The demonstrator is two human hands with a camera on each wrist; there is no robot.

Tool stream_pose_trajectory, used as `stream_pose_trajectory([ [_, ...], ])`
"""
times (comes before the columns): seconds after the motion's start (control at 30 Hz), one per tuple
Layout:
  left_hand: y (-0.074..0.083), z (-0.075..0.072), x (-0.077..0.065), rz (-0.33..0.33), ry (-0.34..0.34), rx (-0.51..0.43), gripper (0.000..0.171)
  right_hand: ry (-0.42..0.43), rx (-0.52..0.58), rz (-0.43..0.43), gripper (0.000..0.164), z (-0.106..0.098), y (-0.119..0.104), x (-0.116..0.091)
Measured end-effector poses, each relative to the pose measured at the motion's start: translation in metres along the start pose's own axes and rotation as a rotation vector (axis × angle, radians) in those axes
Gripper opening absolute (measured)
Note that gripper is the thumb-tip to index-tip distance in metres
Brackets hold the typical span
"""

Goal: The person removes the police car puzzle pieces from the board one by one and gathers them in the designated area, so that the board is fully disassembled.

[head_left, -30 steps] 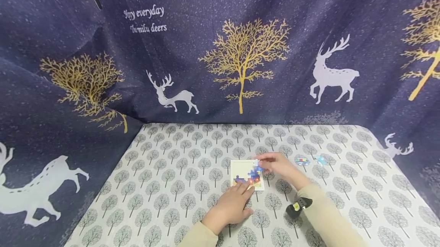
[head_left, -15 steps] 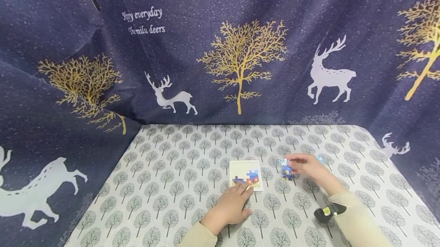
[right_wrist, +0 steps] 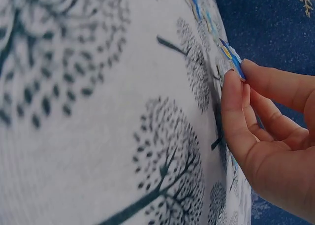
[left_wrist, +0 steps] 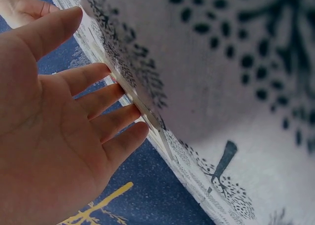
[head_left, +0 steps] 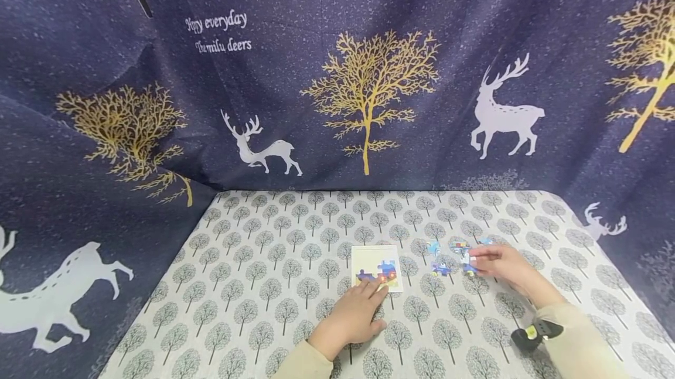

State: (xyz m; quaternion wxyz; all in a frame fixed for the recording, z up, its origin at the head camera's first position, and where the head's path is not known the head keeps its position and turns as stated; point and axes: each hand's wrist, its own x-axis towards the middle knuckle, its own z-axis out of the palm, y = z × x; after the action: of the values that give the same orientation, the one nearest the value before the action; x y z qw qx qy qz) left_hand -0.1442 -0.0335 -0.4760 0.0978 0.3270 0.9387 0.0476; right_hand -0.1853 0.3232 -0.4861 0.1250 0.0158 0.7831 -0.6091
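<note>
A small white puzzle tray lies on the table, with several blue and orange pieces joined along its lower part. My left hand rests on its lower edge with fingers stretched out; the left wrist view shows the fingertips at the tray's edge. To the right, my right hand pinches a blue and yellow puzzle piece between thumb and fingers, close over the cloth. Near it lie a light blue piece, a dark blue piece and one with red and yellow blocks.
The table wears a white cloth with a tree print. Behind and to the left hangs a dark blue curtain with deer and gold trees. A black band sits around the right wrist.
My right hand has moved right, away from the tray. Pieces that were at its fingers half a second ago now lie on the cloth to its left. My left hand stays in place.
</note>
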Motion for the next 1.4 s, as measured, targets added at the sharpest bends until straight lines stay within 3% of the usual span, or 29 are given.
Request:
stream_pose_trajectory([
  [0.17,-0.0012,0.0012,0.0008,-0.004,0.0,0.003,0.066,0.021,-0.043,0.016,0.044,-0.0005,0.0027,0.0006],
  [0.43,-0.0023,0.0015,0.0005,-0.003,0.001,-0.019,0.067,0.074,-0.27,-0.026,0.037,0.0027,-0.0002,0.0014],
  [0.97,-0.0027,0.0018,0.0007,-0.009,-0.008,-0.034,0.069,0.175,-0.41,0.036,0.027,0.0047,-0.0018,0.005],
  [1.23,-0.0017,0.0009,-0.0006,0.0,-0.004,-0.031,0.068,0.147,-0.4,-0.01,0.025,0.0036,0.0005,0.0027],
  [1.4,-0.0011,0.0002,-0.0006,-0.002,-0.01,-0.04,0.068,0.122,-0.334,-0.053,0.031,0.0047,-0.0035,0.0003],
])
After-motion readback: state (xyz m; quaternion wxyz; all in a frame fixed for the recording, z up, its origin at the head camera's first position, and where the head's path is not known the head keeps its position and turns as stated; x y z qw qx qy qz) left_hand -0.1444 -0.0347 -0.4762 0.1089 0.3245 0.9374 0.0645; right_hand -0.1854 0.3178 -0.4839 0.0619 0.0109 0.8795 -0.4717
